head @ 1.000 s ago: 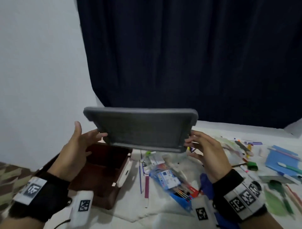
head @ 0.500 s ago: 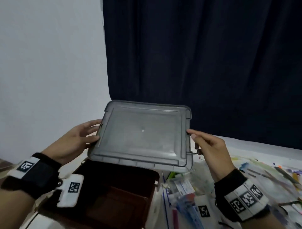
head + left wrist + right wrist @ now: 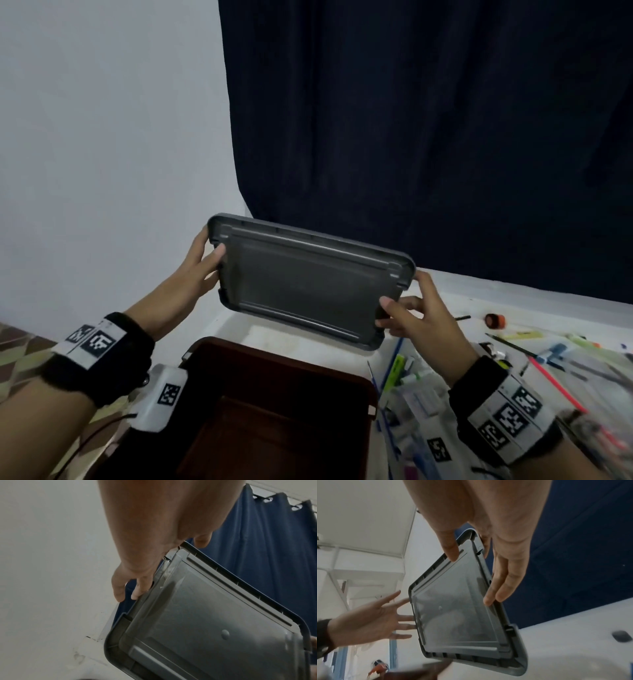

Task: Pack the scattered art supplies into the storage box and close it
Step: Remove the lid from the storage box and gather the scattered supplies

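Observation:
I hold the grey plastic lid [image 3: 308, 287] in the air, tilted with its far edge up and its ribbed inner face toward me. My left hand [image 3: 202, 260] holds its left edge, thumb on the face and fingers behind. On its right corner my right hand [image 3: 414, 308] pinches it the same way. The wrist views show the lid [image 3: 205, 622] [image 3: 457, 615] from below. The brown storage box [image 3: 281, 358] stands uncovered below and nearer to me, and I see nothing in its dark inside. Scattered pens and pencils [image 3: 513, 346] lie to the right.
A dark blue curtain [image 3: 428, 137] hangs behind the white table [image 3: 308, 339], with a white wall [image 3: 102, 137] at the left. Bagged supplies [image 3: 418, 397] lie beside the box's right side. A small orange-capped item [image 3: 495, 320] and a pink pencil [image 3: 555, 380] lie further right.
The lid has turned in my hands: its far edge tipped up and its inner face now faces me. Both hands stayed on its edges.

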`<state>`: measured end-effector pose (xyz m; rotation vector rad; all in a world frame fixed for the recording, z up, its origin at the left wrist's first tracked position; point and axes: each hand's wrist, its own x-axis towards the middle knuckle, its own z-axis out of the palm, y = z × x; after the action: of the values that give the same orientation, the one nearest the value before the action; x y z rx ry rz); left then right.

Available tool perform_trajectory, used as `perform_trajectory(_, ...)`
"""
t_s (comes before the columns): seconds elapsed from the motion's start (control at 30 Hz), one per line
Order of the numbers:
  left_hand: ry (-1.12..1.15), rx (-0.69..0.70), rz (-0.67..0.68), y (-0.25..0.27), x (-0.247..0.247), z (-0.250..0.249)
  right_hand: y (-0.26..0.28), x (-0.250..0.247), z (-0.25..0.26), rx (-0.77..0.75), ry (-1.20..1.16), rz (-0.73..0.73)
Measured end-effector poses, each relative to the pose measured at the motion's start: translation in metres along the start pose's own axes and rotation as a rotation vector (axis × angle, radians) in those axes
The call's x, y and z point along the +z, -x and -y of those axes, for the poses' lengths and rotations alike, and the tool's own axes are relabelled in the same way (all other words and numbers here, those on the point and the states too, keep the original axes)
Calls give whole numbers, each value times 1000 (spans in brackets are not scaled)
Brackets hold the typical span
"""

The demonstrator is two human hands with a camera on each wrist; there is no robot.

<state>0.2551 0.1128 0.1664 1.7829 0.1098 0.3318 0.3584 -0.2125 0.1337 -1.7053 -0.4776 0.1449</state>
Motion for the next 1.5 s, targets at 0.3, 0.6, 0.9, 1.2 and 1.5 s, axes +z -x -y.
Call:
perform_trajectory(0.3, -172, -106, 291, 9, -34, 35, 25, 21, -31, 305, -37, 159)
perform_trajectory(0.6, -349, -225, 434, 23, -51, 43, 59, 16, -37, 358, 100, 93)
perform_trajectory(0.9, -471, -198, 554, 46, -72, 58, 92, 51, -11, 339, 214, 11)
perform_trajectory(1.2, -606, 45, 490, 62, -87, 48, 126, 60, 5, 279, 228, -143)
perform_trajectory(1.5, -300, 324, 425, 117, -14, -9, 204, 31, 22, -113, 365, -393)
